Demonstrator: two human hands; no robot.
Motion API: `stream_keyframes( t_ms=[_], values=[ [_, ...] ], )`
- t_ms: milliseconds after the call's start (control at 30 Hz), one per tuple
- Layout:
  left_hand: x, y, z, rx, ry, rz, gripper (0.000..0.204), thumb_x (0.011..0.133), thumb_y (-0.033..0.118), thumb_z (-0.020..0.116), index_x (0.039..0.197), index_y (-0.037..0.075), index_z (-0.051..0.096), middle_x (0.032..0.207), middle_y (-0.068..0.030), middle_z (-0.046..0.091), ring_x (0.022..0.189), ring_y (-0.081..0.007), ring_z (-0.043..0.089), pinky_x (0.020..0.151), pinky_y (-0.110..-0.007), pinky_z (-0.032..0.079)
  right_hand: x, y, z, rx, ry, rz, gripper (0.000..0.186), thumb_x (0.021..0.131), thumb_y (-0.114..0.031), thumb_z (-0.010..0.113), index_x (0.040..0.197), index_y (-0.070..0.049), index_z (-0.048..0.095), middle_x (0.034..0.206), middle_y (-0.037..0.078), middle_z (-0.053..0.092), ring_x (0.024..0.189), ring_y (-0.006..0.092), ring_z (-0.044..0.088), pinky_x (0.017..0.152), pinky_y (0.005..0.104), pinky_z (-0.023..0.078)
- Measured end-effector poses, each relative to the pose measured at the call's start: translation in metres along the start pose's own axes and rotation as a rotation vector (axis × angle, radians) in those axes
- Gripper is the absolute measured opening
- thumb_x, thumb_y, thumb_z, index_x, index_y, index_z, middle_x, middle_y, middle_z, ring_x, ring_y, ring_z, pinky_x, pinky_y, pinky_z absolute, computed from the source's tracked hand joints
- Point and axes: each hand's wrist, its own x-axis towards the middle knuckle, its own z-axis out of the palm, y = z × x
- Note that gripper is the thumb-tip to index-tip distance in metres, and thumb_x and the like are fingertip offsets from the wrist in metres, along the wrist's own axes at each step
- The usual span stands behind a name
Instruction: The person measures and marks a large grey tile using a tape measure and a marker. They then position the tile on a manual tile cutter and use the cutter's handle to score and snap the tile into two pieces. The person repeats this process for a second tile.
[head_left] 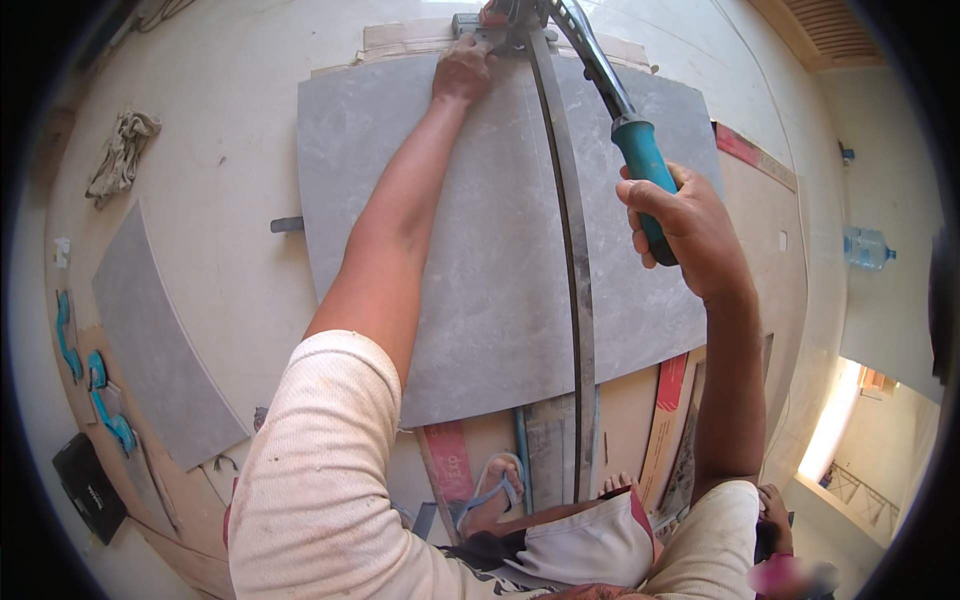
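Across the middle of the frame, a grey tile [470, 260] is being pressed flat by the left hand [462, 70] near the cutter head [500, 20], while the teal handle [645, 180] is being gripped by the right hand [690, 230]; if pressure is being eased, the tile may be shifting and cracking crookedly.

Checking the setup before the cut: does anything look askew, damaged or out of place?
Nothing stands out. The grey tile lies flat and whole under the cutter rail; the left hand steadies its far edge, the right hand holds the teal handle.
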Motion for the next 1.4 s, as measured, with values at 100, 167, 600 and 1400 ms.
stream_keyframes(
  t_ms=[100, 167, 600, 1400],
  values=[
    [0.000, -0.003, 0.001, -0.035, 0.000, -0.002, 0.026, 0.089, 0.025, 0.065, 0.110, 0.011, 0.072, 0.111, -0.0140, 0.062, 0.108, -0.0342, 0.060, 0.096, -0.043, 0.048, -0.011, -0.016, -0.004, -0.004, 0.027, 0.021, 0.046, 0.080, -0.035, 0.069, 0.107, 0.001, 0.058, 0.066, 0.002, 0.055, 0.050, 0.0087, 0.056, 0.048, 0.0237, 0.047],
    [0.000, -0.003, 0.000, -0.052, 0.000, -0.006, 0.025, 0.088, 0.024, 0.066, 0.109, 0.012, 0.073, 0.113, -0.0133, 0.062, 0.109, -0.0336, 0.060, 0.097, -0.044, 0.047, -0.012, -0.016, -0.008, -0.035, 0.006, 0.020, 0.047, 0.081, -0.036, 0.069, 0.108, 0.001, 0.058, 0.066, 0.002, 0.055, 0.050, 0.0088, 0.056, 0.048, 0.0238, 0.048],
    [-0.001, 0.006, -0.004, -0.043, 0.029, -0.009, 0.031, 0.086, 0.028, 0.063, 0.111, 0.011, 0.071, 0.113, -0.0144, 0.062, 0.109, -0.0330, 0.060, 0.099, -0.042, 0.047, -0.017, 0.001, -0.002, 0.025, -0.013, 0.045, 0.042, 0.084, -0.031, 0.067, 0.109, 0.001, 0.057, 0.063, 0.003, 0.055, 0.046, 0.0096, 0.053, 0.045, 0.0251, 0.046],
    [-0.158, -0.042, -0.193, 0.160, 0.118, -0.104, 0.043, 0.083, 0.031, 0.066, 0.118, 0.005, 0.060, 0.112, -0.0176, 0.057, 0.110, -0.0379, 0.054, 0.096, -0.050, 0.044, -0.055, 0.002, -0.005, 0.114, 0.004, 0.003, 0.027, 0.084, -0.030, 0.067, 0.087, -0.006, 0.055, 0.064, 0.003, 0.055, 0.050, 0.0113, 0.055, 0.046, 0.0267, 0.046]
  ],
)
